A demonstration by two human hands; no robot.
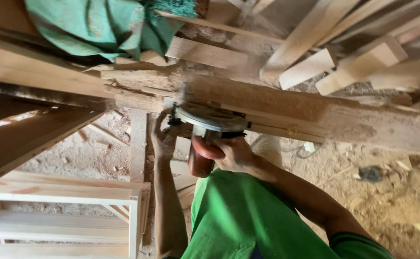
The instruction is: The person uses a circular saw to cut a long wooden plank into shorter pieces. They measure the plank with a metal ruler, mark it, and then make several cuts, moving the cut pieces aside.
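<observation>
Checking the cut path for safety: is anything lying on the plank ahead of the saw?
Nothing visible blocks the circular saw along the plank; only sawdust lies there. The right hand grips its red handle; the left hand steadies beside it.

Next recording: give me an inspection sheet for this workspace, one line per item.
Surface: long rough plank, dusty.
Job's things: circular saw, red body, set against the plank edge.
Clutter: wood offcuts behind; green cloth on top.
Hands: right hand grips the saw handle; left hand at the saw's front, under the plank.
Cables: thin cord on the floor, end unclear.
Surroundings: sawdust floor; pale wooden frame lower left.
</observation>
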